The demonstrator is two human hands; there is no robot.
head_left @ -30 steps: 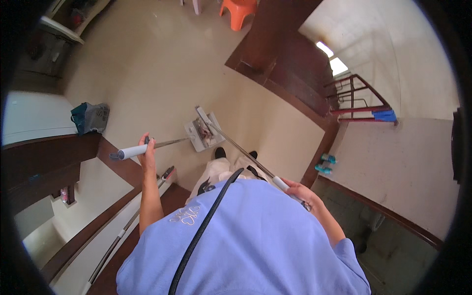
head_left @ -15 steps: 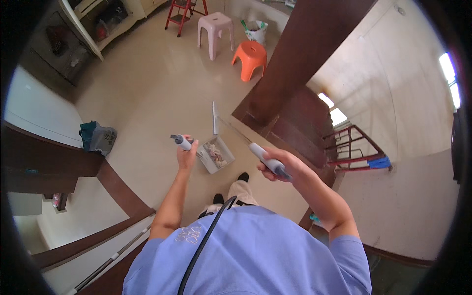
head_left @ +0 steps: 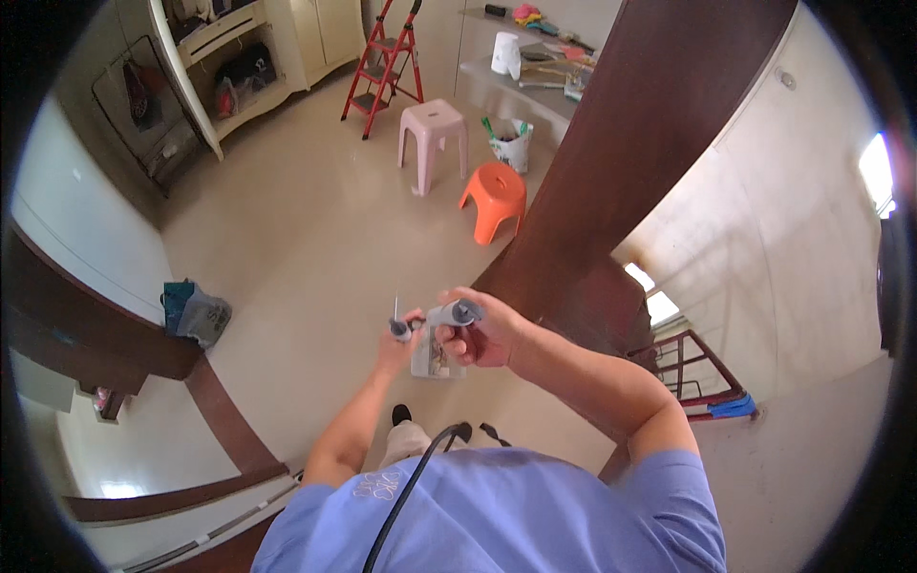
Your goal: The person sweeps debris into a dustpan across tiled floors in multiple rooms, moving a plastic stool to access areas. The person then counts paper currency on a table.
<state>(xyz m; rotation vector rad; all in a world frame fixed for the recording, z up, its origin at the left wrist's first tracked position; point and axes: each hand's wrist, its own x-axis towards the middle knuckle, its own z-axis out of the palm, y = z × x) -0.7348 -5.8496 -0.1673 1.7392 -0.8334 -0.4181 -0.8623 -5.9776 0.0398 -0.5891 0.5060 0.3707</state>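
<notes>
My left hand (head_left: 399,346) is wrapped round the grey-and-white grip of a long-handled dustpan. Close beside it on the right, my right hand (head_left: 485,334) is closed on the thick light-grey handle (head_left: 449,315) of a broom, its dark end cap toward me. Below both hands, the white dustpan (head_left: 420,367) rests on the floor with crumpled pale litter inside, partly covered by my hands. Only a thin pale strip (head_left: 397,306) shows beyond my left hand, perhaps the broom's head; the broom's shaft is hidden.
Ahead stand an orange stool (head_left: 497,196), a pink stool (head_left: 433,134), a white bag (head_left: 511,145) and a red stepladder (head_left: 384,76). A brown pillar (head_left: 621,143) rises on the right, near a red metal rack (head_left: 702,377). Bags (head_left: 196,313) lie by the left wall.
My right hand has swung left with the broom and now sits beside my left hand. The view has tilted up, showing more of the shelves and stepladder ahead.
</notes>
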